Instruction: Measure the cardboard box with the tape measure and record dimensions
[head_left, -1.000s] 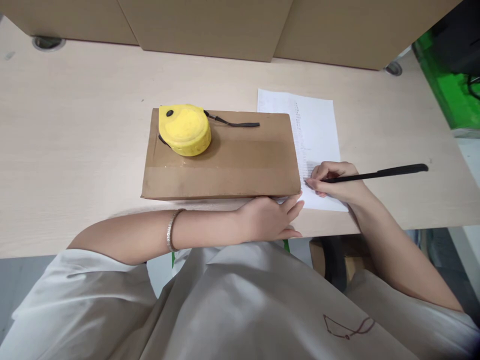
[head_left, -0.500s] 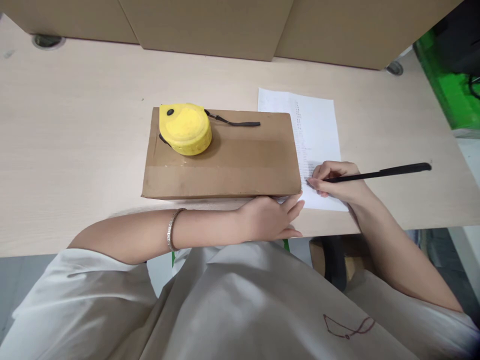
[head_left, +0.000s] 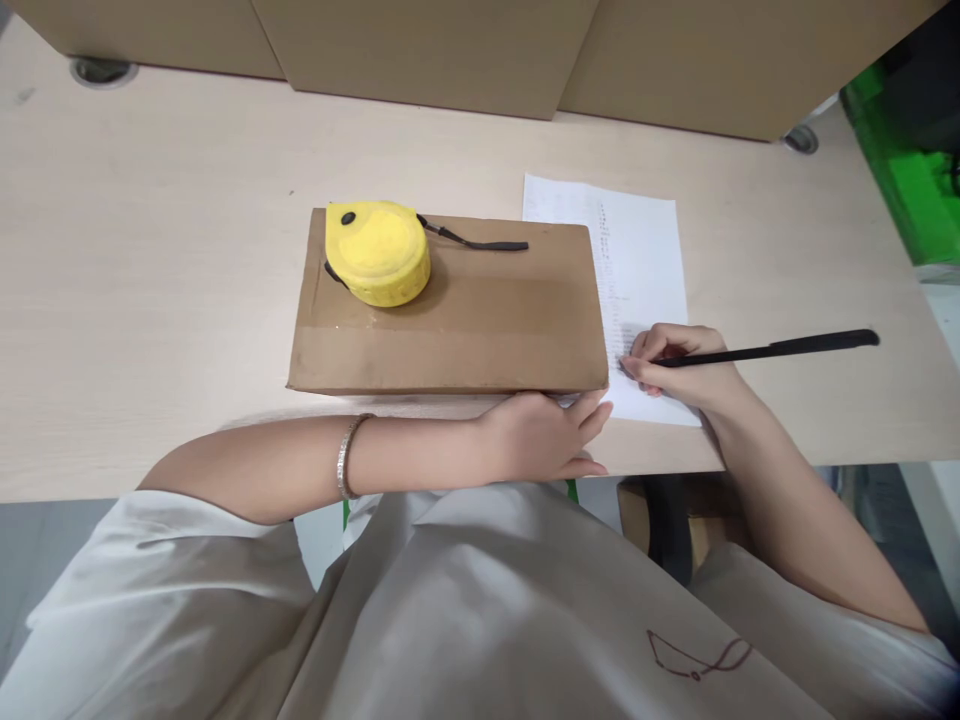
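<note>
My right hand (head_left: 679, 368) is closed on a long black pen (head_left: 780, 349), its tip resting on the lower part of a white sheet of paper (head_left: 637, 260) with small lines of writing. My left hand (head_left: 544, 435) lies flat with fingers stretched out on the desk's front edge, touching the near right corner of a flat cardboard box (head_left: 465, 320) and the paper's lower left corner. A yellow tape measure (head_left: 377, 252) with a black wrist strap sits on the box's far left part.
The pale wooden desk (head_left: 150, 300) has cable holes at the far left (head_left: 101, 70) and far right (head_left: 799, 138). Tan partition panels (head_left: 420, 50) stand along its back. A green object (head_left: 911, 190) stands off the right end.
The view has shifted slightly, moving everything a little right. My right hand stays on the pen at the same spot on the paper; my left hand has not moved.
</note>
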